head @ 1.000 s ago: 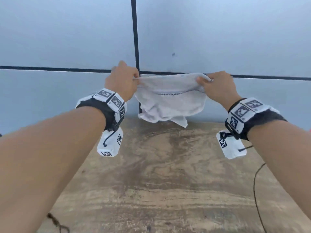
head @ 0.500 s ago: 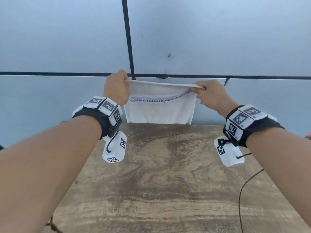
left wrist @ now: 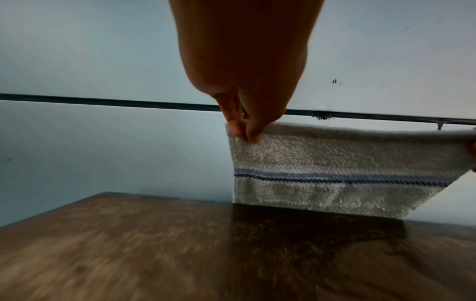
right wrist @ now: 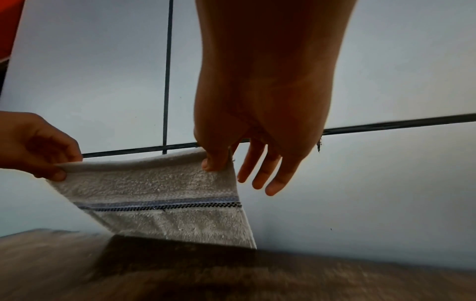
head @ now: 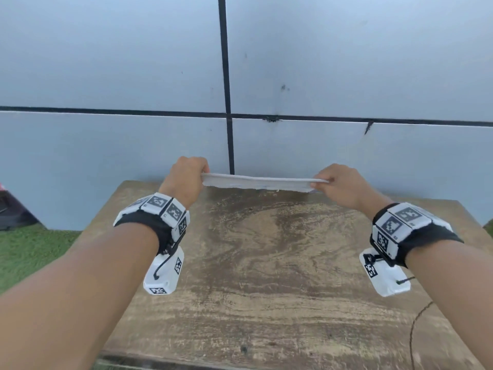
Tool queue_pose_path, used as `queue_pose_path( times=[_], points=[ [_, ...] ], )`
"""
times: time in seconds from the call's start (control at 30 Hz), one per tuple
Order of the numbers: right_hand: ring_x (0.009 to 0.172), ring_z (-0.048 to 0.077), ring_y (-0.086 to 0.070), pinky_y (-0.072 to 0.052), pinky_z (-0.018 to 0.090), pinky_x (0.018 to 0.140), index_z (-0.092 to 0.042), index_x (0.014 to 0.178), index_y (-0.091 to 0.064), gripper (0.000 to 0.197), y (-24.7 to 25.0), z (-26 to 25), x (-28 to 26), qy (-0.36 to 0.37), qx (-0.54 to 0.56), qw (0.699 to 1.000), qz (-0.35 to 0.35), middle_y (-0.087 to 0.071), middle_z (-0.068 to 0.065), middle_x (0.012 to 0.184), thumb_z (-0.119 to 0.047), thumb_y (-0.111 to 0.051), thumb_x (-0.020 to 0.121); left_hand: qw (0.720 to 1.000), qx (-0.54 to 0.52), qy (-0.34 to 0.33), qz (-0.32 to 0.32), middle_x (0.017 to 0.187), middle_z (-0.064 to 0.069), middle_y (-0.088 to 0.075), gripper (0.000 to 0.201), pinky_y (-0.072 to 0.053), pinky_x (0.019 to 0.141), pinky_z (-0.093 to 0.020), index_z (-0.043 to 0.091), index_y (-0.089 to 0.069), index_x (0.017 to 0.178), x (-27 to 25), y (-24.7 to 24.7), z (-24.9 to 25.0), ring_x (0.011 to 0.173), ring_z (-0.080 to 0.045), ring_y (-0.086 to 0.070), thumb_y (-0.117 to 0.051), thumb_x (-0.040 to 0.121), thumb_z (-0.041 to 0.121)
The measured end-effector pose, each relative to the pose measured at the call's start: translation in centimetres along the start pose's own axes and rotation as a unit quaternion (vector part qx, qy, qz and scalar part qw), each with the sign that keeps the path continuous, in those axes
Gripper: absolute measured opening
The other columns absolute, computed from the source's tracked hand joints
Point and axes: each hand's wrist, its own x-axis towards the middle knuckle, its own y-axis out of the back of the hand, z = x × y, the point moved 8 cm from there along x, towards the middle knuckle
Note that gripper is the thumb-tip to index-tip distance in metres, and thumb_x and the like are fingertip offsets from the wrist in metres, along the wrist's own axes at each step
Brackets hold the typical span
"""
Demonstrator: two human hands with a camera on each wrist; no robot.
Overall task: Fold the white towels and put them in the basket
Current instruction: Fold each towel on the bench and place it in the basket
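At the far left of the head view a strip of green turf (head: 32, 252) lies beside the wooden table (head: 280, 276), with a dark object (head: 13, 212) against the pale panelled wall (head: 106, 62). The left hand (head: 185, 180) is raised over the table's far edge, its wrist wrapped in a black band carrying white marker blocks (head: 160, 209); in the left wrist view its thumb and fingertips (left wrist: 253, 132) pinch the top left corner of the white towel (left wrist: 335, 173). The towel hangs folded from a taut upper edge stretched between the two hands, so from above it shows only as a thin white strip (head: 258, 181) at the back of the table. From the wrist cameras its face is visible: looped terry pile, greyish in the shade, with a flat woven band crossing it lengthwise, pale blue above a dark checked line. Its lower edge comes right down to the tabletop near the wall and throws a dark shadow (left wrist: 322, 228) towards the camera; whether it touches the wood cannot be told. The right hand (head: 338, 185) holds the opposite top corner: the right wrist view shows the thumb (right wrist: 213, 163) pinching the towel, with three other fingers (right wrist: 260, 169) spread loose and straight beside the towel's edge. A thin dark cable (head: 416, 329) trails over the table's right side.
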Motion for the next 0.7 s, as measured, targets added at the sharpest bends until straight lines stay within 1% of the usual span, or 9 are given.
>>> queue_pose_path(
  times=[0.07, 0.13, 0.23, 0.3, 0.37, 0.4, 0.53, 0.67, 0.7],
  points=[
    [0.082, 0.027, -0.065, -0.051, 0.035, 0.071, -0.021, 0.088, -0.074, 0.02, -2.2, 0.4, -2.4, 0.009, -0.037, 0.997, -0.066, -0.071, 0.006, 0.091, -0.027, -0.059, 0.098, 0.998, 0.009, -0.01, -0.062, 0.082, -0.009, -0.067, 0.022, -0.04, 0.063, -0.029, 0.01, -0.074, 0.094, -1.9, -1.0, -0.1, 0.063, -0.022, -0.052, -0.058, 0.088, -0.004],
    [0.093, 0.025, -0.068, -0.054, 0.041, 0.085, -0.024, 0.098, -0.075, 0.018, -4.4, 1.1, -5.6, 0.007, -0.06, 0.989, -0.133, -0.073, 0.002, 0.103, -0.033, -0.06, 0.098, 0.992, 0.008, -0.02, -0.125, 0.075, -0.003, -0.064, 0.016, -0.039, 0.06, -0.025, 0.011, -0.076, 0.092, -4.4, -2.4, -0.4, 0.055, -0.015, -0.051, -0.064, 0.09, 0.002],
    [0.09, 0.024, -0.069, -0.054, 0.038, 0.085, -0.037, 0.1, -0.075, 0.017, -5.9, 1.5, -10.0, 0.002, -0.038, 0.984, -0.176, -0.074, -0.002, 0.098, -0.042, -0.059, 0.097, 0.984, -0.011, -0.018, -0.179, 0.076, 0.001, -0.068, 0.011, -0.04, 0.055, -0.021, 0.018, -0.077, 0.09, -8.1, -3.3, -1.1, 0.058, -0.012, -0.058, -0.068, 0.091, 0.011],
    [0.074, 0.016, -0.065, -0.049, 0.029, 0.072, -0.041, 0.083, -0.074, 0.02, -5.7, 0.9, -12.4, 0.0, -0.015, 0.984, -0.18, -0.071, -0.012, 0.078, -0.042, -0.059, 0.097, 0.981, -0.025, -0.012, -0.192, 0.074, 0.001, -0.068, 0.01, -0.038, 0.051, -0.02, 0.02, -0.077, 0.089, -10.2, -3.2, -1.4, 0.058, -0.01, -0.056, -0.068, 0.091, 0.015],
    [0.051, 0.001, -0.046, -0.032, 0.023, 0.056, -0.04, 0.054, -0.058, 0.044, -5.1, 0.2, -14.3, -0.005, 0.008, 0.987, -0.162, -0.053, -0.02, 0.05, -0.039, -0.059, 0.097, 0.982, -0.044, -0.004, -0.184, 0.068, 0.002, -0.066, 0.01, -0.036, 0.051, -0.021, 0.023, -0.075, 0.082, -11.8, -2.4, -1.5, 0.057, -0.011, -0.053, -0.071, 0.089, 0.018],
    [0.045, 0.001, -0.039, -0.026, 0.023, 0.053, -0.035, 0.048, -0.052, 0.05, -4.6, 0.1, -15.1, -0.01, 0.026, 0.989, -0.145, -0.045, -0.018, 0.043, -0.039, -0.059, 0.097, 0.983, -0.057, -0.005, -0.176, 0.067, 0.0, -0.067, 0.015, -0.037, 0.051, -0.022, 0.025, -0.072, 0.076, -12.6, -1.9, -1.5, 0.057, -0.012, -0.053, -0.072, 0.089, 0.019],
    [0.042, 0.008, -0.031, -0.024, 0.019, 0.047, -0.017, 0.059, -0.052, 0.047, -2.6, 0.6, -17.4, -0.009, 0.113, 0.993, -0.042, -0.035, -0.013, 0.045, -0.046, -0.058, 0.095, 0.984, -0.121, -0.002, -0.132, 0.063, -0.001, -0.061, 0.019, -0.035, 0.05, -0.023, 0.021, -0.068, 0.074, -15.1, 0.3, -0.8, 0.052, -0.013, -0.049, -0.068, 0.093, 0.021],
    [0.047, 0.01, -0.027, -0.022, 0.025, 0.049, -0.038, 0.058, -0.062, 0.04, -1.5, 0.0, -20.0, -0.004, 0.185, 0.982, 0.036, -0.031, -0.013, 0.049, -0.044, -0.054, 0.097, 0.98, -0.181, 0.005, -0.083, 0.052, 0.007, -0.052, 0.022, -0.031, 0.048, -0.023, 0.022, -0.064, 0.074, -17.0, 2.2, 0.0, 0.038, -0.001, -0.04, -0.066, 0.095, 0.028],
    [0.048, 0.01, -0.026, -0.022, 0.026, 0.05, -0.033, 0.059, -0.06, 0.039, -1.5, 0.0, -20.5, -0.002, 0.192, 0.981, 0.04, -0.03, -0.011, 0.051, -0.048, -0.053, 0.095, 0.979, -0.188, 0.004, -0.073, 0.053, 0.006, -0.053, 0.021, -0.031, 0.047, -0.022, 0.022, -0.065, 0.075, -17.4, 2.6, 0.1, 0.037, -0.001, -0.039, -0.067, 0.094, 0.03]
  ],
)
